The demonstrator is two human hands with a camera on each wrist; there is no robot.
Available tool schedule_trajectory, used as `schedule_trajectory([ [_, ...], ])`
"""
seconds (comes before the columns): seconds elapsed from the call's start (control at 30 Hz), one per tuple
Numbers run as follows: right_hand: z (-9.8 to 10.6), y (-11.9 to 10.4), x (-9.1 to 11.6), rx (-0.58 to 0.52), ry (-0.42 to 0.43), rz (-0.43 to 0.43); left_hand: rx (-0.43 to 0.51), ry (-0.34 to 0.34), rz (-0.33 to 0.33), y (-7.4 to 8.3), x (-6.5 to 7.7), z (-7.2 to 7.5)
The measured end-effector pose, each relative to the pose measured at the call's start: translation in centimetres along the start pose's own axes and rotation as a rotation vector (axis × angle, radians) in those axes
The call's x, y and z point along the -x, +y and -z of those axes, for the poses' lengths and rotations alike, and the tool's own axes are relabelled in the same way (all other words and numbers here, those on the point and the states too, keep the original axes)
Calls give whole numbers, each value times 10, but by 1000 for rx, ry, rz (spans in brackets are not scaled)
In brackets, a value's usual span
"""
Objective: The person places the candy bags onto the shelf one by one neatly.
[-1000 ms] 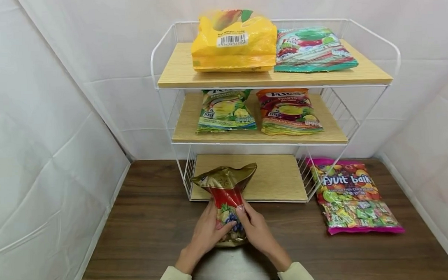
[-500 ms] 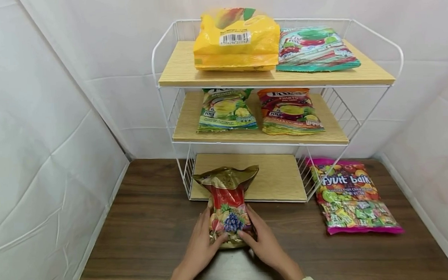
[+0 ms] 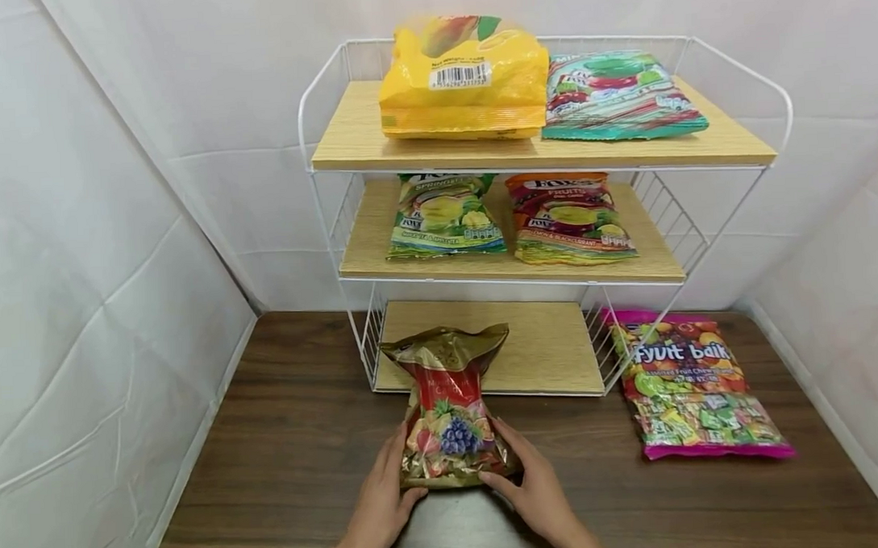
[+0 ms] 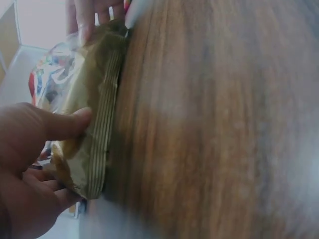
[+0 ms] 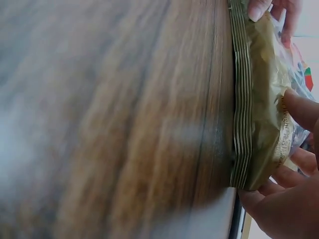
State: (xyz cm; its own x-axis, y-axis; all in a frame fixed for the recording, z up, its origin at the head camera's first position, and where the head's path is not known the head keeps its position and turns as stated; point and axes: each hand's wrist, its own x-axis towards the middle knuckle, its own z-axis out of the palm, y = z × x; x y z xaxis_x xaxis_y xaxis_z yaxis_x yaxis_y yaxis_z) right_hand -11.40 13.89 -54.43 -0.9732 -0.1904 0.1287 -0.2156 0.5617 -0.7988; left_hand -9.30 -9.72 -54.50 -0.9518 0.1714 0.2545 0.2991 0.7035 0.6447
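Observation:
A gold and red candy bag (image 3: 447, 411) with fruit pictures lies at the front of the rack, its far end over the bottom shelf (image 3: 543, 351). My left hand (image 3: 380, 498) holds its near left corner, and my right hand (image 3: 537, 484) the near right corner. In the left wrist view, the left thumb (image 4: 72, 124) presses the gold side of the bag, fingers around the corner. The right wrist view has the right thumb (image 5: 301, 107) against the same gold end, with fingers curled at its edge. The ribbed seal rests close to the wooden table (image 4: 209, 124).
A white wire rack with wooden shelves stands behind. Up top sit a yellow bag (image 3: 468, 79) and a teal bag (image 3: 618, 98). Green (image 3: 444, 213) and red candy bags (image 3: 571, 217) occupy the middle shelf. A pink-edged fruit chew bag (image 3: 693, 382) lies right of the rack.
Both hands have slid from the middle of the gold bag toward its near corners and spread apart. The bag has flattened, with more of its fruit picture showing.

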Motion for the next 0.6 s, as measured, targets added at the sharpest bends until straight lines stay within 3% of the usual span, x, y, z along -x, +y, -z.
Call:
schedule_trajectory([
  [0.2, 0, 0, -1, -43, 37, 21, -17, 77, -29, 0, -3, -6],
  [0.33, 1, -1, -3, -72, 48, 8, -36, 155, -84, 0, -6, -8],
  [0.5, 3, -4, -8, -84, 82, 36, -2, 255, -142, 3, -15, -5],
  [0.6, 4, -6, -14, -85, 120, 81, 30, 279, -146, 5, -22, -2],
])
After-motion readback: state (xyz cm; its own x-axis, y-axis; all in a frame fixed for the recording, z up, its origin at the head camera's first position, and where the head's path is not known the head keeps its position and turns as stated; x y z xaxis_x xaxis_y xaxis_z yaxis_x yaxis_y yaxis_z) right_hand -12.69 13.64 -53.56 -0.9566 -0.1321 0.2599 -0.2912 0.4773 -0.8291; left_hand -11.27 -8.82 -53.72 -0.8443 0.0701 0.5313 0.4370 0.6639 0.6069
